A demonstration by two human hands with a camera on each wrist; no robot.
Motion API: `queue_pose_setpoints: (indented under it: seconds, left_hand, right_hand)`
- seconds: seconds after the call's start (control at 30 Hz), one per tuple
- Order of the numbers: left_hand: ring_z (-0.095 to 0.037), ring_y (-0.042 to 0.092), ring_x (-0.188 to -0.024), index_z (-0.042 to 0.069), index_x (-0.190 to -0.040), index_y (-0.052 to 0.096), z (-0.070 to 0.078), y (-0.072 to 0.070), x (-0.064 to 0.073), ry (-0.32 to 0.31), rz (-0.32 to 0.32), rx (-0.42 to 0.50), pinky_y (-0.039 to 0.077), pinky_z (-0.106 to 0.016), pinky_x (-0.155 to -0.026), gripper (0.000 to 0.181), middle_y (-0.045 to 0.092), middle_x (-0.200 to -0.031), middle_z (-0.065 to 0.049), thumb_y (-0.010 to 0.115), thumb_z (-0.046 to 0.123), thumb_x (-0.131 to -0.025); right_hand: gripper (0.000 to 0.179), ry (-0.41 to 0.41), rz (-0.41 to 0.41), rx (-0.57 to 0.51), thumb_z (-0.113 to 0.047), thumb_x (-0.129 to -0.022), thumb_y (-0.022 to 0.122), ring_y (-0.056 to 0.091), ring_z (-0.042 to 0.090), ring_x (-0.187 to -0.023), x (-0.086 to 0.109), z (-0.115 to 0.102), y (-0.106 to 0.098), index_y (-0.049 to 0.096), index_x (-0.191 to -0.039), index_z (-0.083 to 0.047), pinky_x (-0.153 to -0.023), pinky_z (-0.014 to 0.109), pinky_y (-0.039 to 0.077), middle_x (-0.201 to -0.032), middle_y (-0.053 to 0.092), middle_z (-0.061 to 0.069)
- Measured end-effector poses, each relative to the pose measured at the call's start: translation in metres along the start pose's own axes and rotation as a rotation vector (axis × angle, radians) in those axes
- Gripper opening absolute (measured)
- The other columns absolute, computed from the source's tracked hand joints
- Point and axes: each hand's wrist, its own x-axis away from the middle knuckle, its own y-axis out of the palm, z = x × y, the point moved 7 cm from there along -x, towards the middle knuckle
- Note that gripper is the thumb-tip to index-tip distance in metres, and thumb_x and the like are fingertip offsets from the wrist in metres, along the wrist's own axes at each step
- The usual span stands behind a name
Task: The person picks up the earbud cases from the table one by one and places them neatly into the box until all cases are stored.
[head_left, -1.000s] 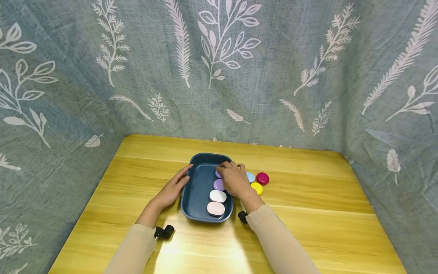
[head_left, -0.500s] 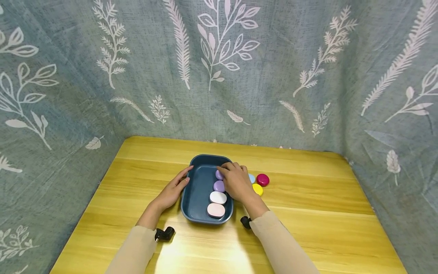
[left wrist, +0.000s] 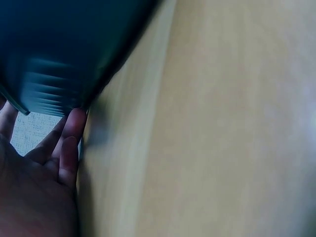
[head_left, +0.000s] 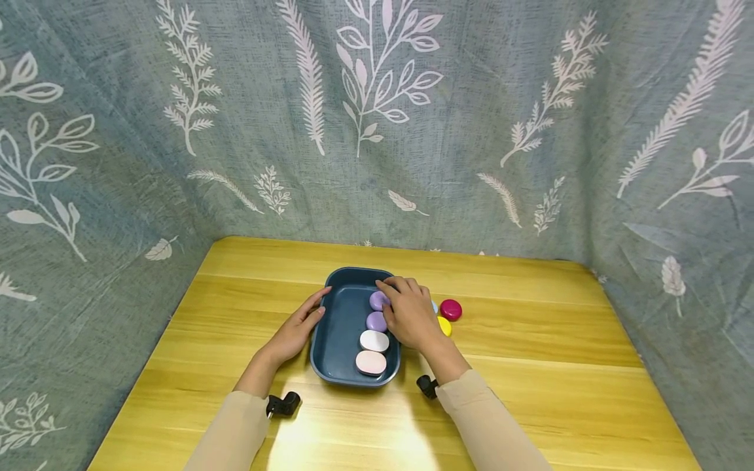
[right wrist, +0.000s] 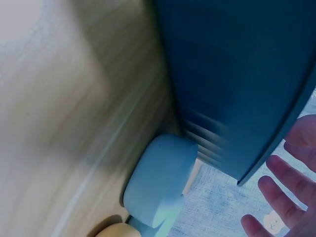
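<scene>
Right fingers (head_left: 390, 289) less over upper purple disc (head_left: 377, 301)

Long beige sleeves (head_left: 231, 428), plain, lightly creased; rounded black device (head_left: 285, 403) at left wrist, second black device (head_left: 426, 386) at right.

Inside the blue tray (head_left: 338, 337), I have room down the nine-o'clock half; toward three, purple discs (head_left: 376, 321) and the right hand (head_left: 412, 314) block my way.
</scene>
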Motion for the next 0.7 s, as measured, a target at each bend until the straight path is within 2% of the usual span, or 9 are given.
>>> queue_pose_setpoints:
  seconds: [0.3,0.5,0.7]
  left_hand:
    - [-0.026,0.019,-0.149,0.040,-0.152,0.026,0.023,0.002,0.012,0.003,-0.020,0.012,0.021,-0.055,-0.119,0.048,0.021,-0.160,0.003,0.037,0.040,-0.105]
    - [-0.027,0.019,-0.149,0.040,-0.152,0.027,0.025,0.002,0.012,0.014,-0.021,0.025,0.021,-0.055,-0.119,0.047,0.021,-0.160,0.002,0.037,0.038,-0.105]
    - [-0.026,0.019,-0.149,0.042,-0.151,0.027,0.022,0.001,0.011,0.006,-0.020,0.027,0.021,-0.055,-0.119,0.046,0.021,-0.160,0.003,0.037,0.037,-0.106]
  right_hand:
    - [0.050,0.011,-0.007,0.000,-0.023,-0.092,0.063,0.046,0.026,-0.123,0.004,0.003,-0.007,0.052,-0.141,-0.021,-0.098,0.048,0.040,-0.135,0.053,0.003]
    - [0.049,0.011,0.001,-0.023,-0.024,-0.092,0.064,0.048,0.026,-0.120,0.006,0.006,-0.009,0.053,-0.140,-0.020,-0.094,0.046,0.041,-0.134,0.054,0.003]
    - [0.050,0.027,-0.014,-0.015,-0.025,-0.092,0.064,0.047,0.026,-0.124,0.009,0.013,-0.010,0.052,-0.140,-0.020,-0.098,0.047,0.041,-0.136,0.053,0.003]
